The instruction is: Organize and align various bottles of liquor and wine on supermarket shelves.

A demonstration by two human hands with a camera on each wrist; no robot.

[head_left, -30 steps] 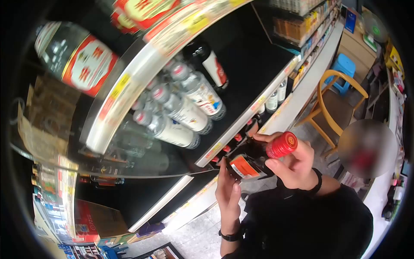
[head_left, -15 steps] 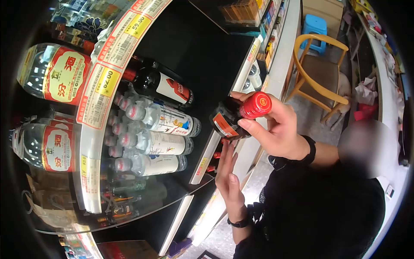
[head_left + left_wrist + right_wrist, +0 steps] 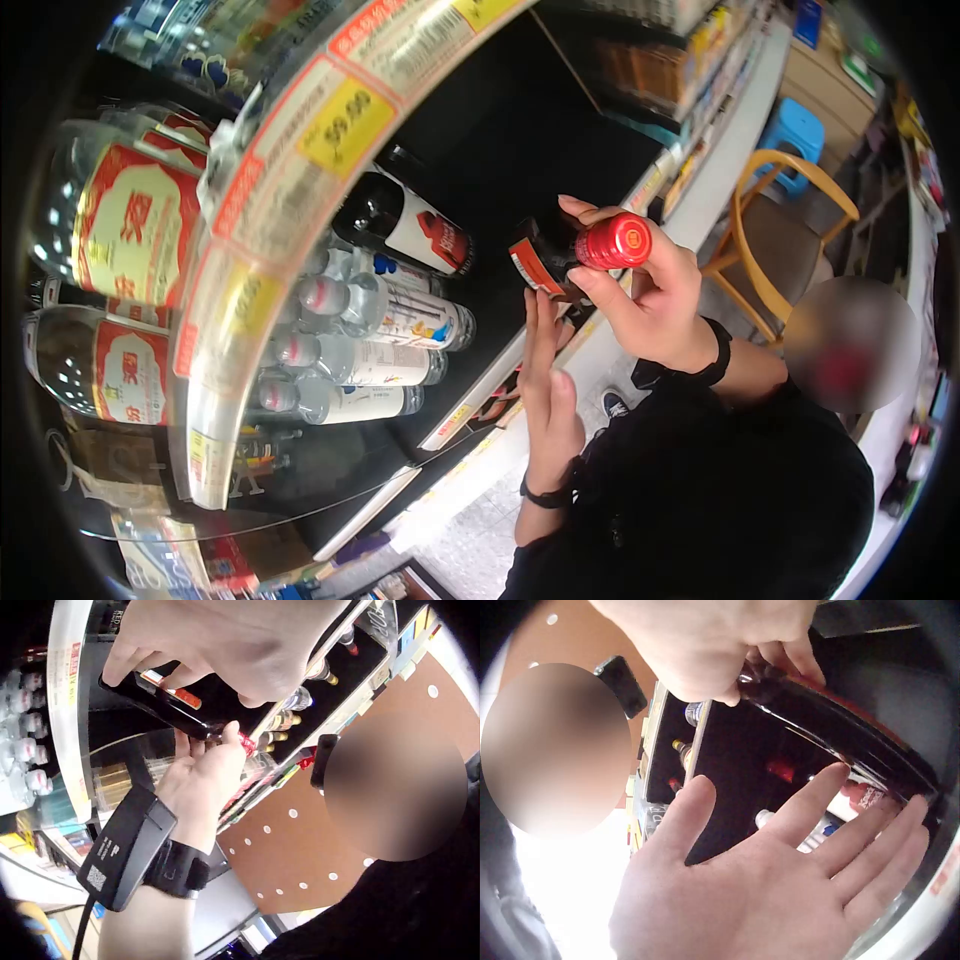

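A dark glass bottle [image 3: 548, 245] with an orange label and a red cap is held in my right hand [image 3: 655, 300], fingers and thumb curled round its neck below the cap. The bottle lies tilted, its base toward the shelf. My left hand [image 3: 552, 410] is below it with straight fingers, the fingertips right at the bottle's lower side. In the left wrist view the left hand [image 3: 217, 645] spreads over the bottle [image 3: 169, 705]. The right wrist view shows the left palm [image 3: 772, 892] open beneath the bottle [image 3: 847, 727], with the right hand [image 3: 712, 645] at its neck.
Clear bottles with white labels [image 3: 400, 365] and a dark bottle with a red-and-white label [image 3: 425, 235] stand on the shelf. A curved price rail [image 3: 300, 190] runs before large red-labelled jugs [image 3: 140, 225]. Right are a wooden chair [image 3: 765, 240] and blue stool [image 3: 795, 140].
The bottle in my right hand has risen and come nearer the shelf. My left hand has followed it up, its fingers now straighter than a second ago. The head view has swung about.
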